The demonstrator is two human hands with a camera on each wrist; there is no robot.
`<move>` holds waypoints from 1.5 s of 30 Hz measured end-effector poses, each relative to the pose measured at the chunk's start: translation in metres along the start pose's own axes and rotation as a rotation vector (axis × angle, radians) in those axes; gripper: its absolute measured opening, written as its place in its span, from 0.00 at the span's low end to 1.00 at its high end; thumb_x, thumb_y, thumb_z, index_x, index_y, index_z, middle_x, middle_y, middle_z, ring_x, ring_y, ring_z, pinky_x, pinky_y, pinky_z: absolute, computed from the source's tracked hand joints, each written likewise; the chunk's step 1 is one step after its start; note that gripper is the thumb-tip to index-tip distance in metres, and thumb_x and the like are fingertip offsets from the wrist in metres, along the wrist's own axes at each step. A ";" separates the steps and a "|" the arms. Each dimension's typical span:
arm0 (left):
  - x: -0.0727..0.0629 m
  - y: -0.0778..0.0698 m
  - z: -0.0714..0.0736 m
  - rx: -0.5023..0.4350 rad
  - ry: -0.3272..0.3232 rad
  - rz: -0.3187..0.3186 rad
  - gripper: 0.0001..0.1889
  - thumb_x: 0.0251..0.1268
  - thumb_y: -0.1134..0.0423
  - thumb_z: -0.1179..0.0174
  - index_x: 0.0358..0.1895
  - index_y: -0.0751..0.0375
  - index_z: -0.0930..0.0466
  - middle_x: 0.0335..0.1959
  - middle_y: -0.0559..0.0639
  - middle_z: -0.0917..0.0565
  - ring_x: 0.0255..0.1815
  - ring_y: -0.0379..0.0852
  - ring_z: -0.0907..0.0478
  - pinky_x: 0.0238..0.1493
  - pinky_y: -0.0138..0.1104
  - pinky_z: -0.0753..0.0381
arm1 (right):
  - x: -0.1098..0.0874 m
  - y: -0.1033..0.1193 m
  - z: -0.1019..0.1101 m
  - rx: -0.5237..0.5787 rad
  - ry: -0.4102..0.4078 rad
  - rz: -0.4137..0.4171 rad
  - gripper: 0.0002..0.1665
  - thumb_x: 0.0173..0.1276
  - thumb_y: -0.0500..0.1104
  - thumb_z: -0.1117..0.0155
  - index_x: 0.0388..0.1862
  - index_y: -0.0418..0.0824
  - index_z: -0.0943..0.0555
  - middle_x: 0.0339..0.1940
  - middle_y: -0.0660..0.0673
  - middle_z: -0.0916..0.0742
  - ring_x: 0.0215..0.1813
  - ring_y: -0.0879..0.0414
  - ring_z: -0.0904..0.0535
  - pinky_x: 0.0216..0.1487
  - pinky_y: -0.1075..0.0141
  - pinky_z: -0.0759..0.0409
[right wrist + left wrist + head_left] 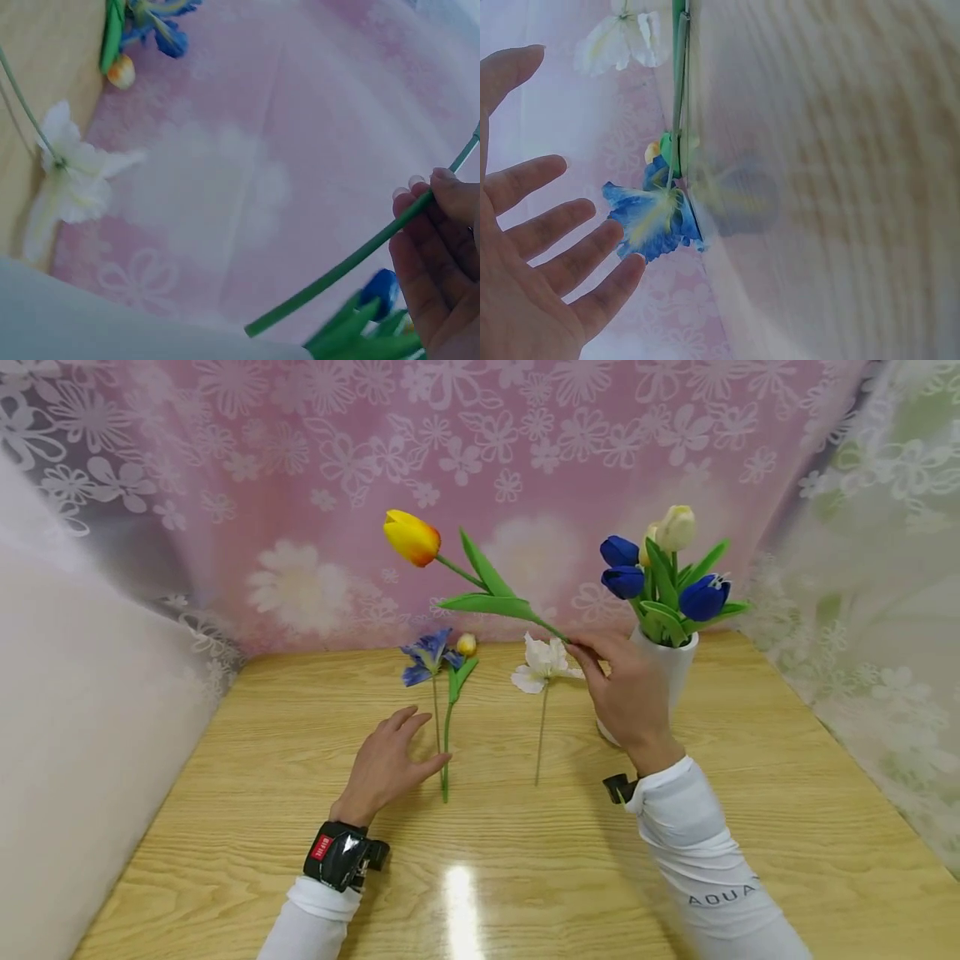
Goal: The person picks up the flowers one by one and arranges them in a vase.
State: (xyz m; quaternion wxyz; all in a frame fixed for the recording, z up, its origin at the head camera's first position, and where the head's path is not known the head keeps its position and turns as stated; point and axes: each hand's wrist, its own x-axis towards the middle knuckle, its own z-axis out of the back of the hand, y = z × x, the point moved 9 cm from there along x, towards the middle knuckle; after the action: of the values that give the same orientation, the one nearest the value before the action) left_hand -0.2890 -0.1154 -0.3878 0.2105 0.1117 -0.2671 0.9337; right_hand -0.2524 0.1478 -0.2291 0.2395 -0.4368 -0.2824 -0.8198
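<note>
My right hand (626, 689) pinches the green stem (352, 262) of a yellow-orange tulip (411, 537) and holds it in the air, bloom to the upper left, in front of a white vase (678, 670). The vase holds several blue tulips (624, 581) and a cream one (677, 527). My left hand (386, 764) rests flat on the wooden table (247, 743), fingers straight, right beside a blue flower (427, 656) and a small yellow bud (467, 645) lying there. A white flower (542, 664) lies between the two hands.
A pink floral curtain (315, 485) hangs behind the table. White cloth (82, 710) closes the left side and lace curtain (877, 610) the right. The flower stems (446, 752) lie across the table's middle, pointing toward me.
</note>
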 end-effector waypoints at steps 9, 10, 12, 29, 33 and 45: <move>0.006 -0.006 0.001 0.015 -0.026 -0.046 0.33 0.58 0.42 0.36 0.62 0.59 0.25 0.65 0.59 0.30 0.61 0.60 0.30 0.55 0.54 0.28 | 0.025 0.001 0.034 -0.096 -0.088 0.000 0.10 0.64 0.38 0.33 0.42 0.34 0.13 0.39 0.40 0.12 0.38 0.46 0.15 0.34 0.52 0.19; 0.007 -0.007 0.001 0.012 -0.026 -0.048 0.33 0.58 0.42 0.36 0.62 0.59 0.25 0.65 0.59 0.30 0.61 0.60 0.30 0.55 0.54 0.28 | 0.026 0.001 0.037 -0.102 -0.094 0.002 0.10 0.64 0.38 0.33 0.42 0.34 0.13 0.39 0.40 0.12 0.38 0.46 0.15 0.34 0.52 0.19; 0.008 -0.008 0.000 0.011 -0.025 -0.047 0.33 0.58 0.41 0.37 0.61 0.59 0.24 0.65 0.59 0.30 0.61 0.60 0.30 0.55 0.55 0.28 | 0.029 0.000 0.040 -0.120 -0.095 0.020 0.11 0.64 0.38 0.34 0.42 0.33 0.13 0.39 0.39 0.12 0.37 0.46 0.15 0.34 0.53 0.19; 0.009 -0.006 -0.004 0.020 -0.023 -0.041 0.31 0.58 0.42 0.37 0.59 0.59 0.22 0.64 0.59 0.29 0.60 0.61 0.30 0.54 0.55 0.28 | 0.036 -0.018 0.071 -0.014 -0.237 -0.062 0.10 0.64 0.37 0.34 0.40 0.32 0.13 0.38 0.40 0.12 0.38 0.48 0.16 0.44 0.79 0.26; 0.008 -0.007 -0.005 0.019 -0.022 -0.044 0.30 0.58 0.42 0.37 0.58 0.59 0.22 0.64 0.59 0.29 0.60 0.61 0.29 0.53 0.55 0.27 | 0.029 -0.030 0.071 -0.022 -0.228 -0.109 0.10 0.64 0.36 0.34 0.41 0.32 0.13 0.37 0.40 0.12 0.37 0.49 0.16 0.44 0.80 0.26; 0.006 -0.005 -0.009 0.009 -0.007 -0.037 0.30 0.58 0.42 0.37 0.58 0.59 0.22 0.64 0.59 0.29 0.59 0.61 0.29 0.53 0.56 0.28 | 0.003 -0.059 0.070 -0.029 -0.198 -0.286 0.11 0.63 0.40 0.31 0.38 0.33 0.12 0.34 0.40 0.12 0.34 0.83 0.24 0.39 0.84 0.26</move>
State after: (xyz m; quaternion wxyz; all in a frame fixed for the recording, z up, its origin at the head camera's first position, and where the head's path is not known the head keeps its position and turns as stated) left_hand -0.2933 -0.1044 -0.3914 0.2266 0.1210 -0.2616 0.9304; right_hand -0.2505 0.2372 -0.2090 0.0850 -0.4740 -0.3519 -0.8026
